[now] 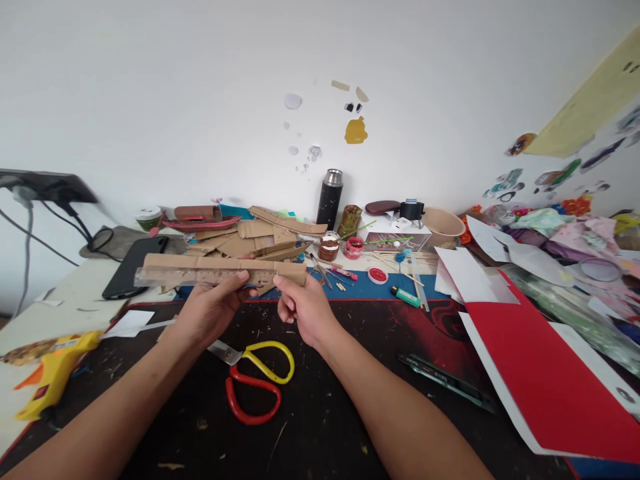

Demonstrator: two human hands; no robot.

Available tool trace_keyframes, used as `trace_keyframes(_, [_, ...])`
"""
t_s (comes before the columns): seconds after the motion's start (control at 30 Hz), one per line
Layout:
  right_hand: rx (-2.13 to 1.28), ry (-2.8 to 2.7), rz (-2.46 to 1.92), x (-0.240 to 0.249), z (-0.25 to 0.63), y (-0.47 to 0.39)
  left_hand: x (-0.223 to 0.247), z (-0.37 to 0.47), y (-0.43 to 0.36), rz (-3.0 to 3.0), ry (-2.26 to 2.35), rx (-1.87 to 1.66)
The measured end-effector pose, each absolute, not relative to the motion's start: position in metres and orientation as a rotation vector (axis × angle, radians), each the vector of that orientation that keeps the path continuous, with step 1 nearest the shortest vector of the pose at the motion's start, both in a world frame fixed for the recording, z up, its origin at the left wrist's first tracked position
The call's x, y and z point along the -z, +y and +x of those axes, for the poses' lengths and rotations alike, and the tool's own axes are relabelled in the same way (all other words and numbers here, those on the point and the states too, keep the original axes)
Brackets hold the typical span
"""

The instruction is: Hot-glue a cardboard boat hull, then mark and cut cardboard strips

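A long cardboard strip (175, 261) is held up in front of me, with a clear ruler (165, 277) lying along its lower part. My left hand (213, 310) pinches ruler and strip together near their middle, thumb on the ruler. At the strip's right end my right hand (307, 307) grips the cardboard, its thumb beside the ruler's end. Below the hands, scissors (235, 360) with one yellow and one red handle rest on the dark mat (320, 413). Some fingers are hidden behind the strip.
A yellow glue gun (60, 373) and black phone (135, 267) lie left. Cardboard scraps (265, 230), a black flask (330, 200) and paint jars (329, 247) stand along the back. A utility knife (447, 380) and red sheet (540, 360) are right.
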State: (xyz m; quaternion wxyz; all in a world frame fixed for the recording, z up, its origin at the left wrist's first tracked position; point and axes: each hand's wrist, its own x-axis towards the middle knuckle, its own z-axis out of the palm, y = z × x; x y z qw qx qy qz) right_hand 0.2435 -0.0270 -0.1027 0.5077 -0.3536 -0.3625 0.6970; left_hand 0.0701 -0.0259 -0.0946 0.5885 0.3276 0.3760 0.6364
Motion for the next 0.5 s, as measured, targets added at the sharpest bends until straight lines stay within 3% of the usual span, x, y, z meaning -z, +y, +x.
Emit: trace_keyframes(0.5, [-1.708,-0.957,-0.867,0.107,0.246,-0.024,0.081,0.069,-0.029,0.814,0.901,-1.539])
